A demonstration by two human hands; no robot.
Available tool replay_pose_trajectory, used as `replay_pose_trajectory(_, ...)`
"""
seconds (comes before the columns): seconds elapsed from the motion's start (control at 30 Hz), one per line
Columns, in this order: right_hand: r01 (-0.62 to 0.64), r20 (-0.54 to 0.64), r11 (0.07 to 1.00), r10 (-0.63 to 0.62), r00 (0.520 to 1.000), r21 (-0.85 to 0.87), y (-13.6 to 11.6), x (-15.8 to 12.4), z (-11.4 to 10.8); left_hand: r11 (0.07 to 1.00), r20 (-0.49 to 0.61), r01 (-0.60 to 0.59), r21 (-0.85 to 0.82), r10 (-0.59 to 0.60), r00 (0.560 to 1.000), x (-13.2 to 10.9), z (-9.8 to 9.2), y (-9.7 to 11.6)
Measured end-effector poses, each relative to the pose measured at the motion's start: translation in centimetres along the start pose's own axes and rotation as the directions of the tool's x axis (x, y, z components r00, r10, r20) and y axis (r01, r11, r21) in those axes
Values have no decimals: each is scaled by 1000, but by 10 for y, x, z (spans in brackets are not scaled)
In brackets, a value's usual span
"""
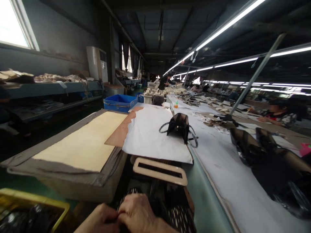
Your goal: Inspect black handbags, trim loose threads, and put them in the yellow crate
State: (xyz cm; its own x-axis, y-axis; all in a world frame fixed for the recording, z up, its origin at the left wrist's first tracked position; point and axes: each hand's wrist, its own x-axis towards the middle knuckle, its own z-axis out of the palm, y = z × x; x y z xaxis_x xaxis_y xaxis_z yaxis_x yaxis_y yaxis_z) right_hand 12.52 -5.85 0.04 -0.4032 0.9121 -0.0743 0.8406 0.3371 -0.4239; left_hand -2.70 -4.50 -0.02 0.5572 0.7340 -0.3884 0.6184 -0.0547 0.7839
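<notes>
Low in the view, my left hand (pixel 103 217) and my right hand (pixel 137 210) meet, fingers pinched together and knuckles close. Whatever lies between them is hidden behind the fingers. Dark cloth with white dashes (pixel 181 218) shows beside my right wrist, and dark material lies around the hands. Just beyond is a tan, rounded frame (pixel 160 171) with a long slot. Past that, a small black handbag (pixel 178 126) with looped handles stands upright on a white sheet (pixel 150 129).
A cream sheet (pixel 82 142) covers a large bin (pixel 73 187) on the left. Near it are a yellow crate (pixel 64 210) of dark items and a blue bin (pixel 120 103). More black bags (pixel 272 161) lie on the long right-hand table (pixel 213 168). A person (pixel 279 113) sits far right.
</notes>
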Motion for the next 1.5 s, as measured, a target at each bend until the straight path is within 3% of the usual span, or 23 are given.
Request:
replay_pose_trajectory(0.1, 72, -98, 974, -52, 994, 214, 1, -10, -10, 998, 17, -19, -64, 20, 1000, -11, -7, 2)
replay_pose_trajectory(0.17, 61, -182, 941, 0, 983, 332, 7, -12, -14, 996, 10, 16, -84, -16, 1000, -14, -12, -1)
replay_pose_trajectory(0.27, 19, -190, 916, 63, 980, 400, 17, -14, -18, 990, 24, 46, -131, -43, 999, -16, -16, -7)
replay_pose_trajectory(0.43, -174, -51, 946, 195, 979, 275, 20, -23, -24, 982, 18, 53, -182, -51, 999, -15, -16, -11)
replay_pose_trajectory(0.53, -238, -48, 960, 247, 968, 146, 22, -23, -25, 983, 21, 27, -180, -23, 1000, -12, -17, -13)
replay_pose_trajectory(0.73, -93, 8, 985, 93, 996, 147, 27, -12, -21, 976, 68, 42, -212, -28, 997, -10, -23, -17)
replay_pose_trajectory(0.9, -73, 1, 984, 74, 997, 164, 26, -7, -20, 965, 103, 87, -247, -63, 993, -10, -26, -18)
replay_pose_trajectory(1.1, -23, -33, 986, 29, 999, 165, 28, -8, -16, 971, 103, 58, -232, -35, 994, -8, -25, -19)
replay_pose_trajectory(1.3, -121, -14, 971, 127, 992, 205, 26, -4, -19, 998, 21, 4, -67, -2, 1000, -8, -25, -12)
replay_pose_trajectory(1.5, -144, -25, 966, 153, 988, 216, 22, 0, -18, 953, -129, -56, 298, 98, 987, -1, -21, 2)
